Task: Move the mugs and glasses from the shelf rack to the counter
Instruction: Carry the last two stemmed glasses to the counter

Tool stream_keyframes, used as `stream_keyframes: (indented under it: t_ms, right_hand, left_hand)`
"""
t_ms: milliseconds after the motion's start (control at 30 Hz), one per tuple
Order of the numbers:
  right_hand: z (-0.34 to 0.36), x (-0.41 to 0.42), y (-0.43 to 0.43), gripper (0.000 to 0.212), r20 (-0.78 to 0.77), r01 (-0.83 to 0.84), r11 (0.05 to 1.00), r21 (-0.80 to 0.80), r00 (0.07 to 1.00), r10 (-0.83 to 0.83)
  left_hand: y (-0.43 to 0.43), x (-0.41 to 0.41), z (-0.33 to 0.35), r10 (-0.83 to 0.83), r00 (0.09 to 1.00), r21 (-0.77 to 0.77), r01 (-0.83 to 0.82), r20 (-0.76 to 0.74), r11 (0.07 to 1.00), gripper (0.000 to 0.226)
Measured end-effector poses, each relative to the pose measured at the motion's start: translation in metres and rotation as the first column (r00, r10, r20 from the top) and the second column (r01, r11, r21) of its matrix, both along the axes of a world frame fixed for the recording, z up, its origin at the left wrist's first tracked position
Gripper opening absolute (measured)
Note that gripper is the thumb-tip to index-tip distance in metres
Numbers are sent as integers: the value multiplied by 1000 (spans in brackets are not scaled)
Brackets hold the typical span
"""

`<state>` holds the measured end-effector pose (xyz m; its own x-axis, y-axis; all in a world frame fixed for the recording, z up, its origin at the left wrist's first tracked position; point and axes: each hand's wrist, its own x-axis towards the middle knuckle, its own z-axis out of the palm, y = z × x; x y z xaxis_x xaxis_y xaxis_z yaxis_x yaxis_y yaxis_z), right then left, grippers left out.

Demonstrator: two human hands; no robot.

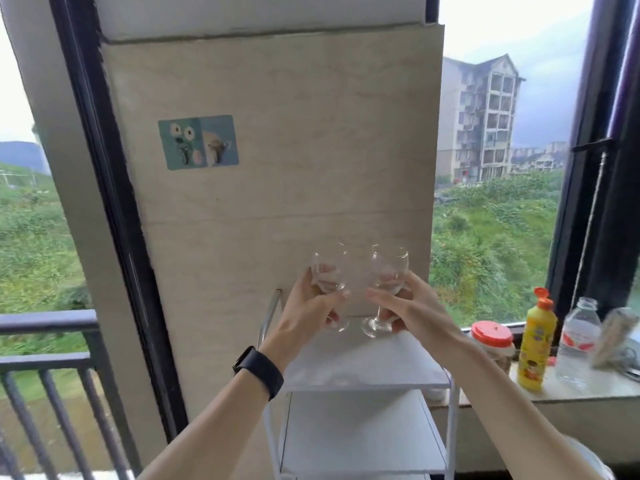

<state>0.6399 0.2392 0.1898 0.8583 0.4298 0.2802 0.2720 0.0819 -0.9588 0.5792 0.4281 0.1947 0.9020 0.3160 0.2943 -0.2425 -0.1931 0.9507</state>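
Clear glasses (328,271), white rack (363,365), seemingly red-lidded jar (491,336)

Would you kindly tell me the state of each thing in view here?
Left glass: upright, empty, held in left hand.
Right glass: upright, empty, held in right hand.
Red-lidded jar: lid on.
Yellow bottle: upright, flip cap looks open.
Clear bottle: upright, no cap visible.

Left hand (308,306), right hand (415,308): wine glasses (389,265)

Left glass (329,268) stem hidden behind fingers (325,299); rack (363,362) bottom cropped.
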Motion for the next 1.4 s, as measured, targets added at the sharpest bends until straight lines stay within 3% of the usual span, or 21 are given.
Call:
stream_keyframes:
  t_ms: [267,433,567,700,833,1033,1200,1400]
  right_hand:
    - [1,-61,-103,46,25,122,992,-8,992,-122]
    - [-22,-109,-200,40,2,301,952,-61,954,-301]
    - [-46,-158,-287,40,-46,483,871,-92,871,-488]
    - [-70,-224,-383,38,-94,659,745,-105,739,-667]
    - [-90,-310,-489,41,-114,785,605,-132,594,-796]
    - [-135,-462,-637,30,-135,928,333,-169,313,-940]
    - [-164,-576,-726,37,-183,974,117,-193,81,-980]
    - [-179,-653,-805,40,-218,979,-70,-193,-113,-969]
  left_hand:
    - [-80,-7,8,-387,922,209,379,-2,902,44]
    - [-173,-13,-14,-587,804,189,593,-93,782,46]
    - [-268,-29,-38,-699,699,158,715,-154,681,43]
    - [-382,-58,-55,-806,566,211,820,-172,532,38]
    - [-513,-109,-76,-882,416,155,908,-223,389,46]
    - [-699,-222,-123,-935,254,115,966,-246,232,45]
    - [-812,-303,-152,-950,96,52,995,-297,85,40]
    - [-925,-361,-159,-941,-41,48,997,-336,-60,41]
